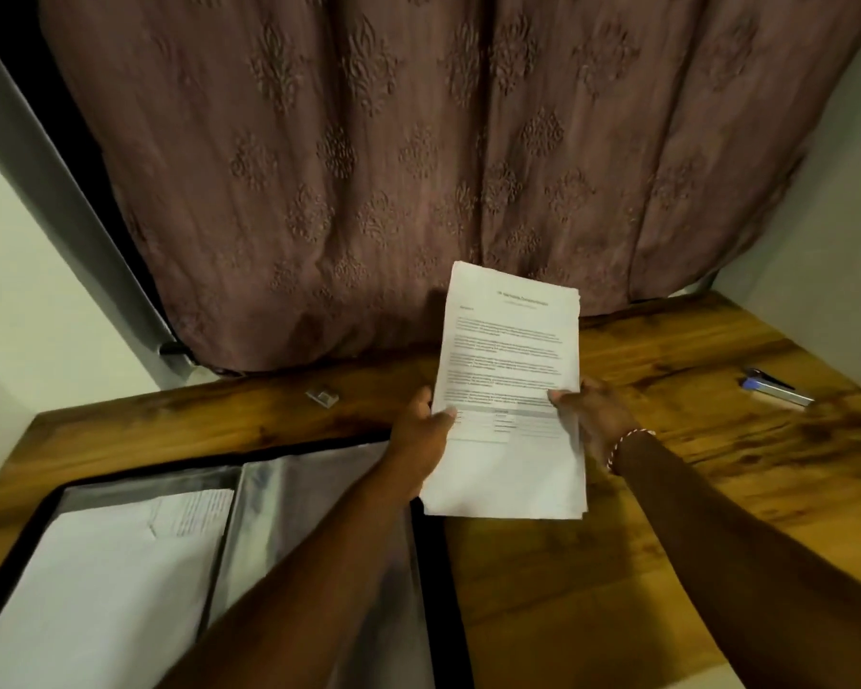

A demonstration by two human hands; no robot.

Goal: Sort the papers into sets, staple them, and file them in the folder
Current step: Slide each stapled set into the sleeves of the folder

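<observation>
Our left hand (421, 440) grips the paper stack (510, 360) by its left edge, thumb on top and fingers curled under. Our right hand (595, 415) pinches the right edge the same way, with a beaded bracelet (630, 440) on that wrist. So the stack sits right between both hands, its far end tipped up toward the curtain (418, 141) — we can't tell if the near edge touches the table (667, 539). The printed side faces us, but the text is too blurry to read.

Left of the stack and nearer us, the folder (436, 589) lies open, with a black border, silvery lining and more white sheets (110, 564) inside. Its right border runs just under the stack's near-left corner, and our left forearm crosses over it. Well right of the stack lies the stapler (776, 390). Left of the stack, by the table's far edge, there's a small pale bit (321, 396) — no idea what. Plain wood shows right of the stack and nearer us.
</observation>
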